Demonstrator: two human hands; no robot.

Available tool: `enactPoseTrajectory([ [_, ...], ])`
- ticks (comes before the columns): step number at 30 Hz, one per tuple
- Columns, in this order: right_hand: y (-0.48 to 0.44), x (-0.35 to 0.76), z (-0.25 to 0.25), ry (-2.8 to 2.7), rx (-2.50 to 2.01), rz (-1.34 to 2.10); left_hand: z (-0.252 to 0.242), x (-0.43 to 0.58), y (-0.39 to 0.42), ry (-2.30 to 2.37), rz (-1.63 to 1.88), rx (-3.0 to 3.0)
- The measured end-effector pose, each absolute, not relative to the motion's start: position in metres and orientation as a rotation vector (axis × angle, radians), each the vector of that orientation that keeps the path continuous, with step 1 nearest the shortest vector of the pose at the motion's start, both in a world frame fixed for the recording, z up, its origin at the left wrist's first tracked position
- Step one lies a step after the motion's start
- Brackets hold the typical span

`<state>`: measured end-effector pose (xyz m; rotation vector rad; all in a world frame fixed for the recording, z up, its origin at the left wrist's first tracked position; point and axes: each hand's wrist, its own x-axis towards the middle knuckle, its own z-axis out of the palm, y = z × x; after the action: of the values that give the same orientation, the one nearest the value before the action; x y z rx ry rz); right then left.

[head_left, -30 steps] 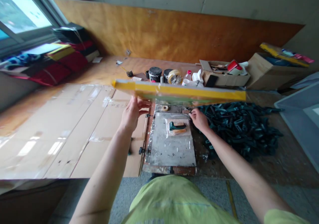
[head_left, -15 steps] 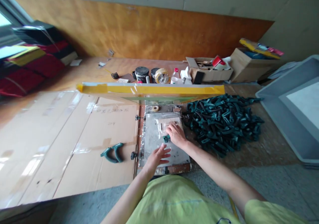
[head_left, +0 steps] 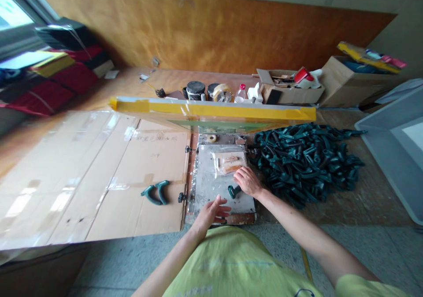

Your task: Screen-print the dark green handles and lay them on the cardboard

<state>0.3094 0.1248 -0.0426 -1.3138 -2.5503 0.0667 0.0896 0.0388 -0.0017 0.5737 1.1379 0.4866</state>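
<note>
1. Part (head_left: 232, 192): in the head view, it is over the near right of the grey plate (head_left: 209, 180), one end showing, the other covered by fingers; whether it touches the plate, I cannot tell.
2. The right grip (head_left: 248, 182) is closed around that covered end, its wrist crossing the plate's right edge.
3. The left grip (head_left: 210, 213) is loose, fingers spread, near the plate's front edge; a narrow gap separates it from the part.
4. The pad (head_left: 220, 167) lies under clear film farther back on the plate, just beyond the right fingertips, with open room between it and the left grip.
5. The frame (head_left: 214, 107), taped yellow, crosses behind the plate; its long near edge limits room at the back. A tape roll (head_left: 211, 138) sits below it.
6. The card (head_left: 109, 173) ends just beside the plate's left edge, where knobs (head_left: 181, 197) stand. Two pieces (head_left: 155, 193) lie near that edge, and card stretches widely left of them.
7. The pile (head_left: 304, 160) crowds the plate's right side; a strip of surface (head_left: 330, 217) runs along its front, and the bin (head_left: 380, 156) stands farther right.
</note>
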Motion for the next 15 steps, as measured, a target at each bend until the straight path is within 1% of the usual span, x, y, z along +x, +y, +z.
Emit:
enactPoseTrajectory([
  [6,0.119,0.317,-0.043,-2.563,-1.284,0.068,0.004,0.091,0.034,1.128,0.440,0.559],
  [12,0.113,0.337,-0.041,-2.637,-1.069,0.132,0.001,0.090,0.030,1.106,0.422,0.599],
  [15,0.109,0.338,-0.037,-2.649,-1.054,0.142,0.004,0.094,0.029,1.106,0.381,0.636],
])
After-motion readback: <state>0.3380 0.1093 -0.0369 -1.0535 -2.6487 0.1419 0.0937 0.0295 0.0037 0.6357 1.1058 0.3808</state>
